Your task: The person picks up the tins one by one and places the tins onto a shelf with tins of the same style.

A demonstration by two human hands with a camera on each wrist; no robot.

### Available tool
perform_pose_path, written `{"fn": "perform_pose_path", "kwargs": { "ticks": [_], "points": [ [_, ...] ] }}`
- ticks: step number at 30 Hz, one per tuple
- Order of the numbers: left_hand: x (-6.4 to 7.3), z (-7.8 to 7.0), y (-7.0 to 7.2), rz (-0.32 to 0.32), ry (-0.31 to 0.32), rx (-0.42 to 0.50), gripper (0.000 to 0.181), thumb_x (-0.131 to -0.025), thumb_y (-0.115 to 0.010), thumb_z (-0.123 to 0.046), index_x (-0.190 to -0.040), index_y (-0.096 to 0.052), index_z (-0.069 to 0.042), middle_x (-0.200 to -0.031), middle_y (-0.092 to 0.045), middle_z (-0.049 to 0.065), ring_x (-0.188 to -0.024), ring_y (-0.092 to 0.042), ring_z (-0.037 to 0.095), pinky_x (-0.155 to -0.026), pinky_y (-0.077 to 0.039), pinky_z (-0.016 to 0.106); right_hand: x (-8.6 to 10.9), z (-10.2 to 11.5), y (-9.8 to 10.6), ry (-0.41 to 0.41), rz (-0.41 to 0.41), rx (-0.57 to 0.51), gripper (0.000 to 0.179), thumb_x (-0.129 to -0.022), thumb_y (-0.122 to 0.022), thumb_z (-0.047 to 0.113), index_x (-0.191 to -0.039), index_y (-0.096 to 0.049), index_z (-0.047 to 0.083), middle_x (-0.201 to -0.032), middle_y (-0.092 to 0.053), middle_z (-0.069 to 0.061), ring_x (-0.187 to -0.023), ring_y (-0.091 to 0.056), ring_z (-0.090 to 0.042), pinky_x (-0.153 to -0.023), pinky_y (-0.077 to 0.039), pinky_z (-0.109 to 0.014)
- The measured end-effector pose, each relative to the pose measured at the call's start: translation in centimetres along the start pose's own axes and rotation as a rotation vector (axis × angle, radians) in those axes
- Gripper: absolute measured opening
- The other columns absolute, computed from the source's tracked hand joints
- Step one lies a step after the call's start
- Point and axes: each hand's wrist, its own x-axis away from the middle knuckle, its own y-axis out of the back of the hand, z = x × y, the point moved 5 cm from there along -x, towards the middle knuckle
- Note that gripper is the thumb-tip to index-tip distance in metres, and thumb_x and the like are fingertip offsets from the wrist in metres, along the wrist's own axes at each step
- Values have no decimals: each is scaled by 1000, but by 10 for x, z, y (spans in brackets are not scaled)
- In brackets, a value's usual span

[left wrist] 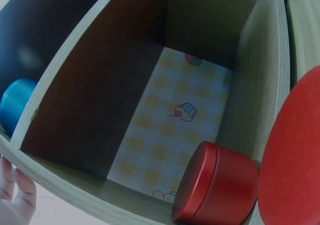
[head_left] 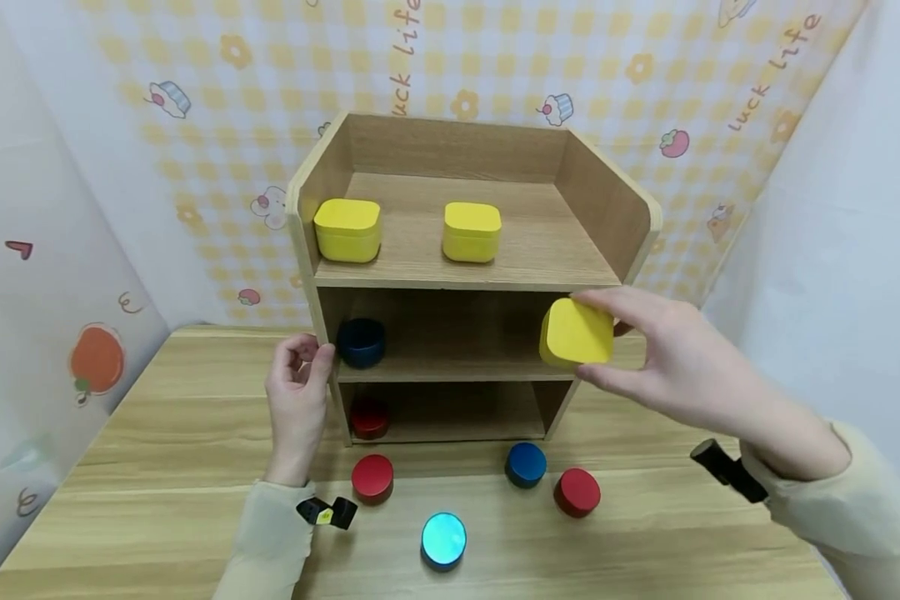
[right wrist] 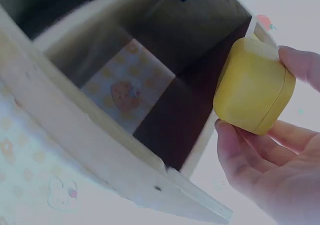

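Note:
In the head view, my right hand (head_left: 675, 358) grips a yellow box (head_left: 579, 332) with rounded corners, thumb and fingers on opposite sides. It holds the box in front of the right end of the wooden shelf's (head_left: 450, 283) middle level. The right wrist view shows the same yellow box (right wrist: 252, 87) between thumb and fingers. My left hand (head_left: 297, 400) is at the shelf's left side, its fingers loosely bent and the thumb against the panel's edge. Two more yellow boxes, one at the left (head_left: 348, 232) and one near the middle (head_left: 472, 233), stand on the top level.
A dark blue round tin (head_left: 361, 342) sits at the left of the middle level, a red tin (head_left: 369, 419) below it. In front of the shelf stand two red tins (head_left: 372, 479) (head_left: 577, 492), a blue tin (head_left: 526, 464) and a shiny light-blue-topped tin (head_left: 443, 540).

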Motion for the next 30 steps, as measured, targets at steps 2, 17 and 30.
{"fn": "perform_pose_path", "kwargs": {
  "ticks": [2,17,30],
  "points": [
    [-1,-1,-1,5,-2,2,13,-94,-64,-6,-106,-59,-3,-93,-54,2,-88,-51,16,-80,-44,23,-5,-1,7,2,2,3,67,-70,-87,11,-129,-58,3,-111,-67,-1,-87,-61,-10,-75,-49,-24],
    [1,-3,0,1,-3,-4,13,-94,-64,-5,-104,-57,1,-91,-53,2,-86,-50,16,-79,-43,23,-42,-18,24,-194,10,99,58,-83,-79,18,-133,-55,1,-107,-66,-6,-81,-64,-18,-67,-49,-32],
    [0,-2,0,8,-18,2,13,-95,-63,-4,-104,-56,2,-92,-52,2,-87,-50,16,-80,-44,22,-69,-29,33,-253,279,129,62,-91,-71,20,-141,-44,-1,-120,-59,-17,-93,-67,-28,-76,-53,-45]
  ]
}}
